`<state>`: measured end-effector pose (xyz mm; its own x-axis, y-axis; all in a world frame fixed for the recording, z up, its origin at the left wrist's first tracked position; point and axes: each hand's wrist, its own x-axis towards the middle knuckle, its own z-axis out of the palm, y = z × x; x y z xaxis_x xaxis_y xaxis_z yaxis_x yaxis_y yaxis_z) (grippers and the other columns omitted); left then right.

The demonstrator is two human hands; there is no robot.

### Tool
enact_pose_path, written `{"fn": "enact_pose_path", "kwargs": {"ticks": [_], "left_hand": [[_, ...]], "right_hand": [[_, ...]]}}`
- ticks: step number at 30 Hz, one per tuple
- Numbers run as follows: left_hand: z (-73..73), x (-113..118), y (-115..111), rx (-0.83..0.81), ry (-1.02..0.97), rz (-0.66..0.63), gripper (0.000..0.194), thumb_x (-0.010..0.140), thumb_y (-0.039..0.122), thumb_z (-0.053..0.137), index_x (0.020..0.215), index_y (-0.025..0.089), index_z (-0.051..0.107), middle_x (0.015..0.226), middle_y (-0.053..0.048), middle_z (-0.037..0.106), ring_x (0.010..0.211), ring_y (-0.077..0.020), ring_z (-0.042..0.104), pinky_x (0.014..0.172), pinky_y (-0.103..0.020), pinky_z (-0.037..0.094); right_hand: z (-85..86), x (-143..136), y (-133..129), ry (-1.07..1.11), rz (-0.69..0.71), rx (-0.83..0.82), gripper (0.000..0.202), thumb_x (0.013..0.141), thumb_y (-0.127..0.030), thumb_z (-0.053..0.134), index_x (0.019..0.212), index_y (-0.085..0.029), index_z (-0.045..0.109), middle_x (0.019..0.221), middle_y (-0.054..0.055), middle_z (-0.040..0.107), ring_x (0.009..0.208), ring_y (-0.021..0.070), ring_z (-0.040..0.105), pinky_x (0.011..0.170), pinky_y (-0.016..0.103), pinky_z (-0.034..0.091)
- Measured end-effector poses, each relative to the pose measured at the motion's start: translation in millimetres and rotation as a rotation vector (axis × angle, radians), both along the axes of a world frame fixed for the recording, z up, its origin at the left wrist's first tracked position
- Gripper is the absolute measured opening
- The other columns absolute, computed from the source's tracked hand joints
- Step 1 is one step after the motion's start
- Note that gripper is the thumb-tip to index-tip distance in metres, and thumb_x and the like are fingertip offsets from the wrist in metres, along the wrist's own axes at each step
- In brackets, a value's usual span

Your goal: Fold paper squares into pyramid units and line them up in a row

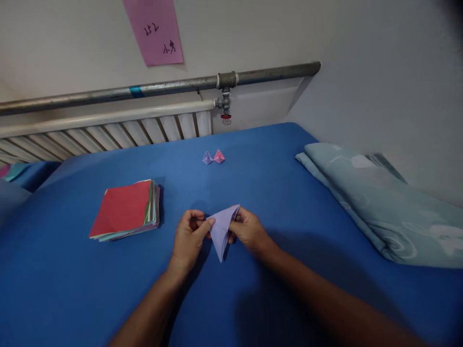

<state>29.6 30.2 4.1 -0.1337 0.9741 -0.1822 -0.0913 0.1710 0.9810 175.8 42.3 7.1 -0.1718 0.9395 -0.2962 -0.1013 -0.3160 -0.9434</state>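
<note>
A folded sheet of lilac origami paper (221, 225) is held between both hands, a pointed tip hanging downward. My left hand (188, 236) pinches its left corner, thumb on the near face. On the other side, my right hand (249, 230) grips the right edge, with its thumb against the paper and some fingers hidden behind it. Farther back on the blue surface (253, 178) sit two small folded paper pieces, one lilac (207, 157) and one pink (219, 156), side by side.
Left of my hands lies a stack of coloured paper (125, 209), red on top. A folded pale green blanket (379, 207) rests at the right. Behind the surface are a white radiator (144, 126), a metal pipe (173, 86) with a red-handled valve (226, 108), and a pink wall note (157, 36).
</note>
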Motion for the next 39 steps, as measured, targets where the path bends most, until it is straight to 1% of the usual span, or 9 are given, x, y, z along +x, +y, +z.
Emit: {"fn": "enact_pose_path", "kwargs": {"ticks": [3, 7, 10, 15, 21, 26, 30, 34, 39], "left_hand": [[-0.7, -1, -1, 0.056, 0.205, -0.029, 0.025, 0.073, 0.036, 0.068, 0.072, 0.02, 0.049, 0.058, 0.005, 0.052, 0.053, -0.0107, 0.051, 0.055, -0.024, 0.041], [4.6, 0, -7, 0.235, 0.462, -0.064, 0.028, 0.082, 0.038, 0.059, 0.062, 0.019, 0.054, 0.068, 0.0, 0.051, 0.066, -0.014, 0.05, 0.065, -0.028, 0.042], [9.5, 4, -12, 0.275, 0.511, -0.119, 0.018, 0.078, 0.037, 0.065, 0.076, 0.02, 0.059, 0.084, -0.002, 0.054, 0.077, -0.0167, 0.054, 0.071, -0.03, 0.045], [8.8, 10, -17, 0.306, 0.572, -0.075, 0.032, 0.062, 0.028, 0.078, 0.083, 0.021, 0.056, 0.096, -0.003, 0.051, 0.088, -0.0195, 0.055, 0.08, -0.034, 0.049], [5.3, 10, -18, 0.356, 0.709, -0.082, 0.015, 0.073, 0.025, 0.068, 0.08, 0.019, 0.056, 0.106, -0.008, 0.051, 0.092, -0.0205, 0.057, 0.084, -0.037, 0.048], [4.4, 7, -17, 0.416, 0.76, -0.057, 0.009, 0.079, 0.015, 0.057, 0.086, 0.02, 0.056, 0.095, -0.006, 0.055, 0.089, -0.0195, 0.056, 0.081, -0.034, 0.046], [3.4, 2, -14, 0.362, 0.755, -0.03, 0.01, 0.079, 0.013, 0.055, 0.086, 0.02, 0.056, 0.084, -0.002, 0.055, 0.077, -0.0173, 0.054, 0.072, -0.03, 0.044], [4.3, 1, -13, 0.317, 0.716, 0.024, 0.009, 0.076, 0.013, 0.058, 0.081, 0.021, 0.058, 0.076, 0.0, 0.053, 0.067, -0.0152, 0.05, 0.066, -0.028, 0.04], [4.4, 3, -15, 0.336, 0.618, 0.035, 0.011, 0.074, 0.013, 0.059, 0.08, 0.022, 0.059, 0.077, 0.0, 0.054, 0.071, -0.0162, 0.052, 0.069, -0.029, 0.04]], "right_hand": [[-2.1, -2, 0, 0.004, -0.016, 0.006, 0.014, 0.067, -0.023, 0.063, 0.08, -0.02, 0.058, 0.059, -0.004, 0.063, 0.039, 0.0074, 0.05, 0.037, 0.019, 0.039], [-5.0, -2, 2, 0.02, -0.052, 0.014, 0.014, 0.066, -0.026, 0.065, 0.075, -0.02, 0.055, 0.056, -0.005, 0.06, 0.039, 0.0079, 0.049, 0.038, 0.02, 0.038], [-5.9, -2, 5, 0.019, -0.095, 0.01, 0.013, 0.065, -0.023, 0.064, 0.074, -0.022, 0.055, 0.056, -0.006, 0.058, 0.043, 0.0091, 0.05, 0.04, 0.021, 0.04], [-5.5, -2, 3, -0.023, -0.131, 0.131, 0.008, 0.066, -0.018, 0.059, 0.072, -0.022, 0.056, 0.068, -0.003, 0.061, 0.064, 0.0118, 0.057, 0.058, 0.023, 0.047], [-7.9, -7, -2, -0.158, -0.047, 0.159, 0.007, 0.068, -0.016, 0.052, 0.072, -0.023, 0.052, 0.056, -0.007, 0.049, 0.049, 0.0091, 0.046, 0.044, 0.02, 0.039], [-7.8, -6, -2, -0.308, -0.015, 0.252, 0.005, 0.073, -0.02, 0.054, 0.076, -0.023, 0.056, 0.058, -0.006, 0.051, 0.05, 0.0091, 0.045, 0.045, 0.02, 0.037], [-6.8, -6, -1, -0.435, -0.017, 0.332, 0.004, 0.073, -0.021, 0.056, 0.074, -0.023, 0.053, 0.058, -0.006, 0.048, 0.052, 0.0096, 0.043, 0.047, 0.02, 0.033], [-5.5, -9, 3, -0.574, -0.006, 0.366, 0.014, 0.073, -0.025, 0.059, 0.066, -0.022, 0.047, 0.057, -0.006, 0.045, 0.054, 0.0097, 0.04, 0.05, 0.021, 0.031], [-4.9, -12, 7, -0.643, 0.009, 0.393, 0.013, 0.071, -0.018, 0.057, 0.064, -0.022, 0.046, 0.055, -0.007, 0.044, 0.053, 0.0096, 0.039, 0.052, 0.022, 0.029]]}}
